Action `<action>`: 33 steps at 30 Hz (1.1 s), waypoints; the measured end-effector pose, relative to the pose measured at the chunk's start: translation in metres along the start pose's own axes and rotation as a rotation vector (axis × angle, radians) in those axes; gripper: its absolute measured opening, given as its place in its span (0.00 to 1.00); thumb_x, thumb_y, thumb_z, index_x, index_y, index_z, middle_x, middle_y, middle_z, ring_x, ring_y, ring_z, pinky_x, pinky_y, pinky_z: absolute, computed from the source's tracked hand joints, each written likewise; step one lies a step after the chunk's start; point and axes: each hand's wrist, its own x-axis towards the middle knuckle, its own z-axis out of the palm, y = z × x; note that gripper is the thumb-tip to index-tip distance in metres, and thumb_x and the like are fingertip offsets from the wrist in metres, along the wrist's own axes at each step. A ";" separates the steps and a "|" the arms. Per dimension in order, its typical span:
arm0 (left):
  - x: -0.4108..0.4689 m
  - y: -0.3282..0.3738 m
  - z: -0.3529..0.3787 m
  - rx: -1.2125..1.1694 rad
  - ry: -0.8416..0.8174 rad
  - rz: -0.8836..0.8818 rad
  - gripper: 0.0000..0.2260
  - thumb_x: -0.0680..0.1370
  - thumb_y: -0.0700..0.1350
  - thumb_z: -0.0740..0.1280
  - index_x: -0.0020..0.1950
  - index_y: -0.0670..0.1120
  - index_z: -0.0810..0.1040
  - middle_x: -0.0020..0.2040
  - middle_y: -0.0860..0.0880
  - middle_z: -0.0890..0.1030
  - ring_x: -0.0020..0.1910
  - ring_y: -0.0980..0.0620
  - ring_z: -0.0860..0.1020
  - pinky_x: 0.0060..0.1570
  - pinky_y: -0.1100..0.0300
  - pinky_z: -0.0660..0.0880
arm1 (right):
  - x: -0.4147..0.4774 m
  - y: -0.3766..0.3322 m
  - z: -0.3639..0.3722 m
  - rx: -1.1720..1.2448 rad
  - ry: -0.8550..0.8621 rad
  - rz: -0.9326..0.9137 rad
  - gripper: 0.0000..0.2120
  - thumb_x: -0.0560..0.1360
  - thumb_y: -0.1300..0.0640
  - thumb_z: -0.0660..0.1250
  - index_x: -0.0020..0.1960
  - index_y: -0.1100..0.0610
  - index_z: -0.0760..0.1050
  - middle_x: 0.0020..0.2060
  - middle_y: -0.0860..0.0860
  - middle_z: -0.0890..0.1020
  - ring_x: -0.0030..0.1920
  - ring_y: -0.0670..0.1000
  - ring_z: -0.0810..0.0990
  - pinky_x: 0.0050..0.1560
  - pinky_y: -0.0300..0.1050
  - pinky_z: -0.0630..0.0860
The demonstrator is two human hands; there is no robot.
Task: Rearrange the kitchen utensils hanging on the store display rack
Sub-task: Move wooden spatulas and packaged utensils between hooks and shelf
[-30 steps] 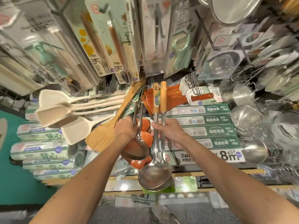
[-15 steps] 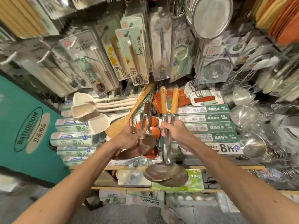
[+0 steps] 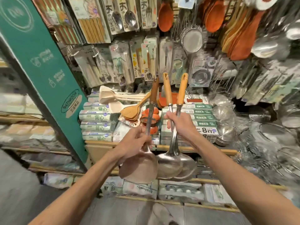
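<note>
Both bare forearms reach up from the lower corners toward the centre of the frame. The left hand point(image 3: 135, 144) grips a spatula point(image 3: 139, 169) by its shaft. The right hand point(image 3: 182, 125), slightly higher, clasps two ladles point(image 3: 170, 165).

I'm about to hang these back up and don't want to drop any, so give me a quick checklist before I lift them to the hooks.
1. Left hand grips the spatula by its metal shaft: ok.
2. Right hand grips both ladles by their shafts together: ok.
3. Ladles' hanging holes are at the handle tops, pointing up: ok.
4. Spatula blade is apart from the nearer ladle bowl: cannot tell, since their edges meet in this view.
5. A free hook on the display rack: cannot tell, because it is crowded and blurred.
</note>
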 end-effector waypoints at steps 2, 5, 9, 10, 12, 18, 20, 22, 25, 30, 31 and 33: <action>-0.031 0.001 0.014 -0.108 -0.027 0.023 0.07 0.79 0.31 0.64 0.47 0.42 0.72 0.35 0.42 0.82 0.32 0.48 0.79 0.35 0.57 0.76 | -0.033 -0.006 -0.011 -0.035 0.023 -0.067 0.17 0.82 0.55 0.62 0.40 0.63 0.80 0.20 0.45 0.77 0.22 0.42 0.72 0.27 0.35 0.68; -0.070 0.010 0.042 -0.232 -0.071 0.071 0.13 0.78 0.30 0.66 0.59 0.43 0.73 0.36 0.42 0.82 0.33 0.46 0.81 0.42 0.51 0.78 | -0.075 -0.009 -0.029 -0.061 0.038 -0.174 0.19 0.83 0.52 0.61 0.39 0.61 0.79 0.23 0.50 0.75 0.23 0.45 0.67 0.28 0.39 0.64; -0.107 0.017 0.088 -0.304 -0.075 0.136 0.04 0.82 0.39 0.64 0.56 0.45 0.73 0.35 0.47 0.83 0.30 0.48 0.80 0.32 0.59 0.76 | -0.116 -0.011 -0.052 -0.057 0.099 -0.267 0.19 0.83 0.51 0.60 0.36 0.55 0.77 0.22 0.48 0.72 0.22 0.44 0.67 0.26 0.38 0.64; -0.113 0.018 0.099 -0.324 -0.065 0.144 0.03 0.83 0.41 0.63 0.56 0.43 0.72 0.34 0.47 0.82 0.29 0.48 0.79 0.30 0.59 0.75 | -0.124 -0.012 -0.059 -0.060 0.121 -0.286 0.20 0.83 0.51 0.59 0.35 0.56 0.75 0.22 0.48 0.71 0.22 0.44 0.66 0.27 0.38 0.64; -0.120 0.023 0.120 -0.327 -0.041 0.176 0.07 0.83 0.42 0.62 0.58 0.39 0.71 0.33 0.47 0.81 0.28 0.48 0.79 0.30 0.56 0.75 | -0.137 -0.015 -0.074 -0.074 0.147 -0.319 0.22 0.83 0.50 0.59 0.32 0.56 0.71 0.24 0.50 0.69 0.23 0.45 0.65 0.28 0.39 0.62; -0.124 0.048 0.171 -0.299 -0.004 0.211 0.04 0.83 0.42 0.63 0.55 0.43 0.73 0.36 0.45 0.82 0.30 0.48 0.82 0.28 0.59 0.78 | -0.153 -0.016 -0.121 -0.042 0.161 -0.407 0.17 0.82 0.49 0.61 0.37 0.56 0.69 0.25 0.50 0.64 0.26 0.49 0.61 0.27 0.45 0.57; -0.117 0.060 0.192 -0.260 -0.015 0.253 0.04 0.83 0.42 0.64 0.50 0.42 0.73 0.34 0.47 0.82 0.34 0.46 0.83 0.31 0.55 0.80 | -0.156 -0.018 -0.140 -0.050 0.175 -0.436 0.18 0.81 0.50 0.64 0.35 0.56 0.68 0.25 0.48 0.64 0.27 0.47 0.62 0.28 0.43 0.59; -0.110 0.075 0.216 -0.226 -0.053 0.266 0.06 0.83 0.41 0.64 0.47 0.43 0.71 0.31 0.49 0.81 0.36 0.44 0.83 0.33 0.53 0.80 | -0.159 -0.023 -0.163 -0.068 0.208 -0.464 0.19 0.79 0.51 0.68 0.34 0.60 0.69 0.27 0.50 0.67 0.29 0.47 0.65 0.30 0.43 0.62; -0.094 0.099 0.251 -0.108 -0.093 0.329 0.08 0.82 0.42 0.64 0.44 0.44 0.72 0.30 0.53 0.77 0.33 0.51 0.79 0.35 0.53 0.80 | -0.157 -0.032 -0.205 -0.041 0.230 -0.461 0.17 0.77 0.52 0.71 0.34 0.61 0.74 0.25 0.47 0.69 0.28 0.45 0.66 0.31 0.41 0.64; -0.062 0.151 0.278 0.025 0.093 0.458 0.14 0.82 0.52 0.64 0.40 0.47 0.81 0.32 0.53 0.79 0.32 0.56 0.78 0.37 0.57 0.77 | -0.148 -0.043 -0.267 -0.074 0.190 -0.522 0.21 0.78 0.53 0.69 0.40 0.72 0.75 0.27 0.52 0.70 0.29 0.47 0.66 0.31 0.43 0.62; -0.056 0.168 0.281 -0.038 0.151 0.451 0.15 0.82 0.54 0.62 0.44 0.47 0.81 0.34 0.52 0.80 0.34 0.55 0.78 0.38 0.56 0.77 | -0.146 -0.046 -0.279 -0.071 0.187 -0.525 0.20 0.78 0.53 0.69 0.37 0.69 0.73 0.26 0.50 0.68 0.27 0.47 0.64 0.31 0.43 0.61; -0.044 0.199 0.286 -0.187 0.170 0.425 0.15 0.83 0.55 0.59 0.50 0.48 0.80 0.40 0.51 0.81 0.39 0.55 0.79 0.41 0.58 0.77 | -0.144 -0.052 -0.294 -0.060 0.160 -0.514 0.18 0.79 0.54 0.68 0.35 0.63 0.74 0.23 0.48 0.70 0.26 0.44 0.66 0.30 0.41 0.63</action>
